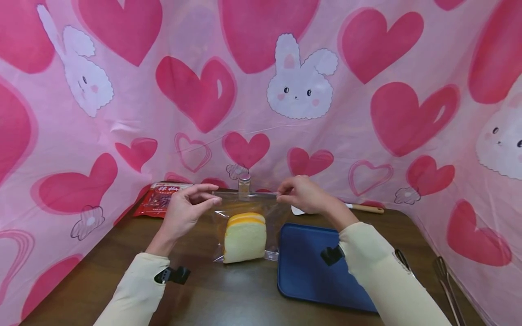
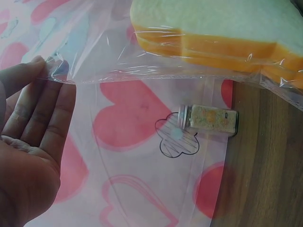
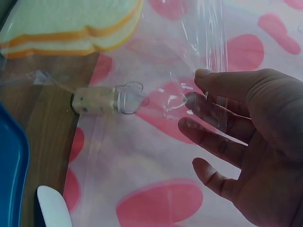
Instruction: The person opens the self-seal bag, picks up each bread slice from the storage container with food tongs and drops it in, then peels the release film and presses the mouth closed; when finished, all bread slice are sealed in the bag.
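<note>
Between my hands hangs a clear plastic bag (image 1: pixel 273 217) with bread slices (image 1: pixel 245 240) inside, white-faced with an orange crust. My left hand (image 1: pixel 189 209) pinches the bag's top left corner between thumb and fingertip; in the left wrist view the other fingers of that hand (image 2: pixel 35 127) extend below the film. At the top right corner, my right hand (image 1: pixel 303 194) pinches the film between thumb and index finger. In the right wrist view the remaining fingers of this hand (image 3: pixel 251 127) spread loosely behind the film. The bread sits low in the bag, near the tabletop.
A blue tray (image 1: pixel 310 271) lies right of the bag. Behind stand a small spice jar (image 1: pixel 244 184) and, at left, a red packet (image 1: pixel 157 201). A white-bladed spatula with a wooden handle (image 1: pixel 367 208) lies behind the tray. A dark utensil (image 1: pixel 446 280) lies along the right edge.
</note>
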Tool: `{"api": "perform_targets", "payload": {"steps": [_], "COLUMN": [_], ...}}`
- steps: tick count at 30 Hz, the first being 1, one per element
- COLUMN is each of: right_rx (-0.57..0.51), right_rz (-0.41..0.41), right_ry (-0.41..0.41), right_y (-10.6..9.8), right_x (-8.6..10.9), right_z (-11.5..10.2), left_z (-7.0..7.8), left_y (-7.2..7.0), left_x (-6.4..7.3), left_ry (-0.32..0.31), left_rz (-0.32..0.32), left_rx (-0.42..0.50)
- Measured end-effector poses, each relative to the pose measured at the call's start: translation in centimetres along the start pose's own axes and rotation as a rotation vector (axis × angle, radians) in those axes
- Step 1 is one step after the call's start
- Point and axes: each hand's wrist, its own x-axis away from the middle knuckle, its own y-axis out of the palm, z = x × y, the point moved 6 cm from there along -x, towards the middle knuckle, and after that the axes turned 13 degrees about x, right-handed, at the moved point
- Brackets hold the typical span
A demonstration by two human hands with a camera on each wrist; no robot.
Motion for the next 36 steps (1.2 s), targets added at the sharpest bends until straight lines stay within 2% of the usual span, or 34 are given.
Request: {"api": "perform_targets", "payload": {"steps": [5, 16, 22, 28, 32, 34, 36], "right_rx": [-0.035, -0.297, -0.364, -0.507, -0.562, -0.591, -0.625], "right_rz": [-0.031, -0.041, -0.029, 0.017, 0.079, 0.103, 0.120], "right_ry": [0.040, 0.121, 0.129, 0.154, 0.161, 0.148, 0.136], "right_y": [0.0, 0.8, 1.3, 2.0, 2.2, 2.4, 2.5], "right_x": [0.8, 2.1, 2.3, 2.4, 2.6, 2.7, 2.9], "right_z": [1.4, 3.8, 4.4, 4.8, 5.1, 5.2, 5.3], "left_z": [0.2, -0.1, -0.1, -0.2, -0.6, -1.2, -2.1], "left_y": [0.0, -0.4, -0.4, -0.5, -0.5, -0.5, -0.4], "left_x": [0.0, -0.1, -0.1, -0.3, -0.4, -0.3, 0.0], "left_ry": [0.004, -0.003, -0.020, -0.019, -0.025, -0.066, -0.139], "left_rz": [0.003, -0.001, 0.004, -0.010, -0.065, -0.124, -0.209], "left_rx": [-0.002, -0.016, -0.002, 0.046, 0.086, 0.091, 0.075]}}
